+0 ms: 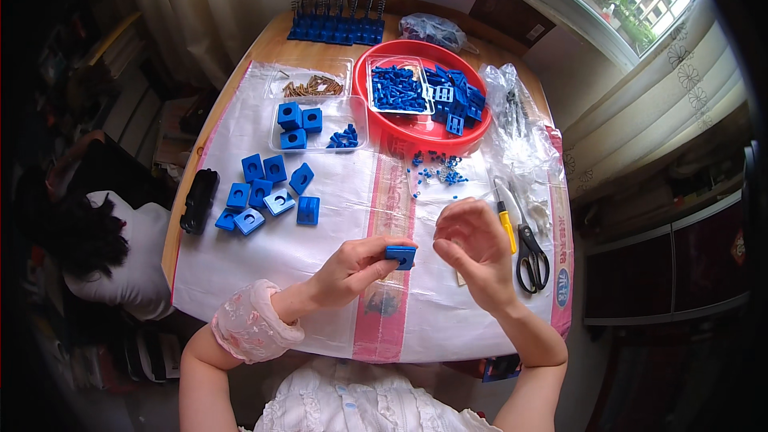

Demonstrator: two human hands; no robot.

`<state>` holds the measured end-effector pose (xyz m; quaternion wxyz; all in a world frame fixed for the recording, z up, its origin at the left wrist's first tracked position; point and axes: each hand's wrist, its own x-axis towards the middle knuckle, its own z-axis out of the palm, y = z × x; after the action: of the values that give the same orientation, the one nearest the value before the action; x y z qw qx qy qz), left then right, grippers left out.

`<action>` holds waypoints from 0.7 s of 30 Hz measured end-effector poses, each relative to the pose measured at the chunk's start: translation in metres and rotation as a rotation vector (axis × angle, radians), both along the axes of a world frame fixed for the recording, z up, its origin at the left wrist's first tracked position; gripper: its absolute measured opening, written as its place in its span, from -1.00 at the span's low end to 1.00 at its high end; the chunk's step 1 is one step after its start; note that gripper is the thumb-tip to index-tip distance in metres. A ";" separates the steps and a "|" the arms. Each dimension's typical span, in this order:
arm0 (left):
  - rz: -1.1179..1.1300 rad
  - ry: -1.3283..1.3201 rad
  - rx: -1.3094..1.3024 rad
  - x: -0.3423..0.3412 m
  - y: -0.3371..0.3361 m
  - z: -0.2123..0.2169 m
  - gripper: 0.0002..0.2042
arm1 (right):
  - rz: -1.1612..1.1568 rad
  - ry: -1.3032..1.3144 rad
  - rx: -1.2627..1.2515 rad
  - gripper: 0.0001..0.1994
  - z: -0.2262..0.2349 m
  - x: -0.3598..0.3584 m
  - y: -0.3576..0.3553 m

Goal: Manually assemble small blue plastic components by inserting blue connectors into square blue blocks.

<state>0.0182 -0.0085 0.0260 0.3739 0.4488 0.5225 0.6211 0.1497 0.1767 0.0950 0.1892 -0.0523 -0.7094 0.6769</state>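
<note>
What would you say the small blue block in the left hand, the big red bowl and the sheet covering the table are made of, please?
The blue block, held in the left hand, looks like moulded plastic: uniform colour, crisp edges, a square hole. The red bowl also seems plastic, with a smooth, glossy rim. The table cover looks like a woven plastic sack laid flat: white, slightly shiny, with red stripes, though the weave is too fine to confirm.

Single head-worn fisheye view, steeply downward from close above the table (pixel 264 46) and the hands.

Left hand (pixel 352 268) pinches a blue block (pixel 401 256) beside right hand (pixel 474 250).
</note>
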 end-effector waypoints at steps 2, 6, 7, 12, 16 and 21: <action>-0.044 -0.090 -0.021 0.002 0.002 -0.003 -0.64 | 0.018 -0.122 0.049 -0.66 -0.021 0.009 0.003; -0.120 -0.200 -0.121 0.005 0.002 -0.005 -0.64 | 0.105 -0.165 0.017 -0.66 -0.048 0.013 0.000; -0.127 -0.165 -0.127 0.005 0.002 -0.004 -0.64 | 0.111 -0.160 0.014 -0.67 -0.052 0.013 0.001; -0.195 -0.134 -0.133 0.004 0.005 -0.010 -0.64 | 0.150 -0.163 -0.072 -0.73 -0.061 0.016 0.004; -0.350 -0.237 -0.242 -0.004 0.004 -0.006 -0.69 | 0.177 -0.154 -0.049 -0.71 -0.068 0.023 0.002; -0.427 -0.113 -0.206 -0.011 0.004 -0.004 -0.76 | 0.186 -0.120 0.013 -0.72 -0.068 0.026 -0.003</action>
<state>0.0072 -0.0049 0.0222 0.5693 0.4730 0.4545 0.4956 0.1754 0.1734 0.0272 0.0833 -0.0256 -0.7255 0.6826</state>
